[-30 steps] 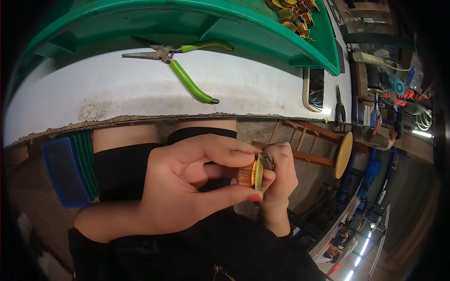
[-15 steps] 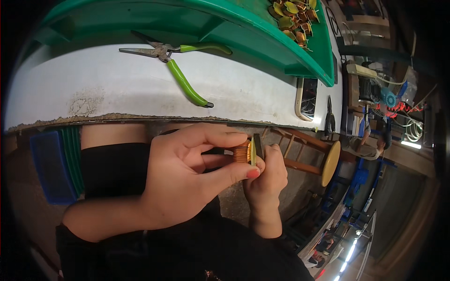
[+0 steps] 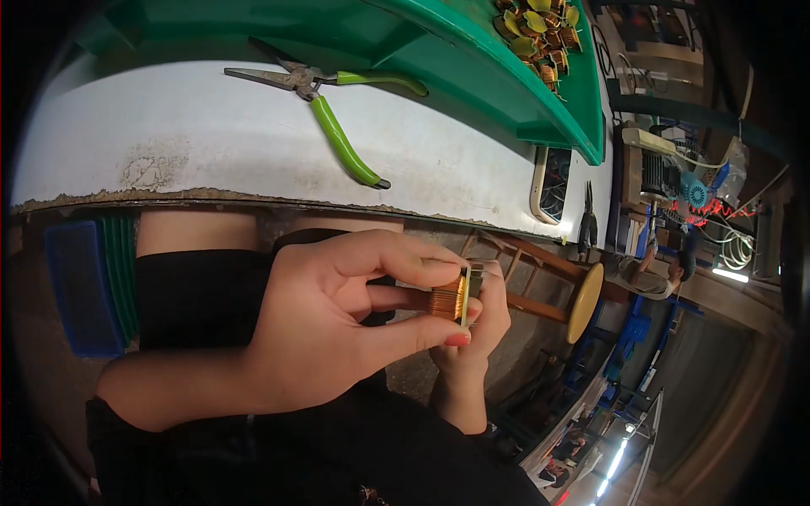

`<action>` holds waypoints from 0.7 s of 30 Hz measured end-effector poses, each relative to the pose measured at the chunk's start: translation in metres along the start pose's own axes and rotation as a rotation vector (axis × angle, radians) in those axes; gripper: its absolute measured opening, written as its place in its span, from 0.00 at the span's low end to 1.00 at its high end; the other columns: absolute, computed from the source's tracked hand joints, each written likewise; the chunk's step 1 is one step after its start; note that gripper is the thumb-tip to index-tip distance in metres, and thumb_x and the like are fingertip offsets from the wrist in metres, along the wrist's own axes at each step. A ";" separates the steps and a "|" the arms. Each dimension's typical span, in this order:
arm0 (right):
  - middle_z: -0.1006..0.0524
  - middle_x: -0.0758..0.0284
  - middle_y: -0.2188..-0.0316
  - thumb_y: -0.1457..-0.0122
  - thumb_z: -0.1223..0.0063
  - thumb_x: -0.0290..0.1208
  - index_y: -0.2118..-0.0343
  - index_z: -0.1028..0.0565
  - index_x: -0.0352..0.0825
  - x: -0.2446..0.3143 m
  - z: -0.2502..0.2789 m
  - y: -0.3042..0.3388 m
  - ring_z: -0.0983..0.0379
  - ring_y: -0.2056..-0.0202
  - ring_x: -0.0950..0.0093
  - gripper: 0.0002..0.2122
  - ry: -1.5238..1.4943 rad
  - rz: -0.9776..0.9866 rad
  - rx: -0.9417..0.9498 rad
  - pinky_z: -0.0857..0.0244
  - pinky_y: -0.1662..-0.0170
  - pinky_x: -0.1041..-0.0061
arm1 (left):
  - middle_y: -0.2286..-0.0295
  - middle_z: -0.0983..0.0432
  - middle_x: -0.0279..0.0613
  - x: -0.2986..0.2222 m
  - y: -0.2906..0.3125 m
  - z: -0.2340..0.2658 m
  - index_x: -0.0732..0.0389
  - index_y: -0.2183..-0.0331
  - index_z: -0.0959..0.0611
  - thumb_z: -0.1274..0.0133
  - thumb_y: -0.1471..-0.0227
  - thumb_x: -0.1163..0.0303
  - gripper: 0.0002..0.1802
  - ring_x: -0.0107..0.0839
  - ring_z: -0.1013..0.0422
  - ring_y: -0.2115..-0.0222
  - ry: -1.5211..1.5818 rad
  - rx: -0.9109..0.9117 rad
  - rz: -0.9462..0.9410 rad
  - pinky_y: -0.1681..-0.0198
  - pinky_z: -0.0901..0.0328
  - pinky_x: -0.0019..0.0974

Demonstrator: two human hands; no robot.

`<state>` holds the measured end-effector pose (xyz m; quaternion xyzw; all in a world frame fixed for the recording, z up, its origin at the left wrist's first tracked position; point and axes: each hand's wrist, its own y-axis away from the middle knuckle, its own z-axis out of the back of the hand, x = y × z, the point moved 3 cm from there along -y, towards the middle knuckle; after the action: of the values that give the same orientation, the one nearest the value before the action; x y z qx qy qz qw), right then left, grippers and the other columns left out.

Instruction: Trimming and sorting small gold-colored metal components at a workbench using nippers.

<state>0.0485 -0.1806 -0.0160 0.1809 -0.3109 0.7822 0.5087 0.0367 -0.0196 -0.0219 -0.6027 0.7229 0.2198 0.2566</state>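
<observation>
A copper-wound coil (image 3: pixel 445 300) with a thin yellow-green plate (image 3: pixel 467 295) on its right end is pinched between the thumb and fingers of my left hand (image 3: pixel 316 316). It is held in front of the table edge, above my lap. Close against the plate's right side is my right hand (image 3: pixel 483 325), its fingers curled. A small part of something dark shows between the plate and the right fingers, too covered to name. Green-handled pliers (image 3: pixel 337 139) lie spread apart on the white table (image 3: pixel 245 160), beyond both hands.
Behind the pliers stands a green tray (image 3: pixel 472 93) with several copper coils (image 3: pixel 544 42) at its right. A phone (image 3: pixel 553 185) and dark-handled pliers (image 3: pixel 588 223) lie on the right of the table. A wooden stool (image 3: pixel 584 304) stands right; a blue bin (image 3: pixel 83 287) left.
The coil and my left hand have shifted slightly right and down in view. The dark flat piece by the plate, plain before, is now mostly covered by my right fingers.
</observation>
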 end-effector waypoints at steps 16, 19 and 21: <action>0.34 0.63 0.79 0.39 0.63 0.44 0.73 0.32 0.30 -0.005 0.001 -0.001 0.40 0.79 0.70 0.18 -0.008 0.050 -0.005 0.42 0.73 0.75 | 0.57 0.34 0.55 0.003 0.001 -0.002 0.68 0.65 0.29 0.43 0.67 0.93 0.23 0.39 0.30 0.60 -0.048 0.041 -0.020 0.57 0.30 0.36; 0.33 0.63 0.79 0.39 0.63 0.44 0.73 0.32 0.30 -0.008 0.005 0.001 0.39 0.78 0.70 0.18 -0.105 0.071 -0.050 0.41 0.72 0.74 | 0.58 0.34 0.54 0.001 0.000 -0.002 0.68 0.65 0.29 0.43 0.67 0.93 0.23 0.39 0.30 0.60 -0.068 0.044 -0.034 0.57 0.30 0.35; 0.32 0.63 0.78 0.39 0.64 0.44 0.73 0.32 0.30 -0.009 0.008 0.003 0.38 0.77 0.69 0.19 -0.205 0.094 -0.095 0.40 0.71 0.73 | 0.58 0.33 0.54 0.000 0.000 -0.002 0.68 0.65 0.29 0.43 0.67 0.93 0.23 0.38 0.30 0.60 -0.090 0.045 -0.051 0.58 0.30 0.35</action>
<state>0.0489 -0.1933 -0.0165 0.2208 -0.4061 0.7670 0.4450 0.0366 -0.0206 -0.0198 -0.6046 0.6999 0.2236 0.3077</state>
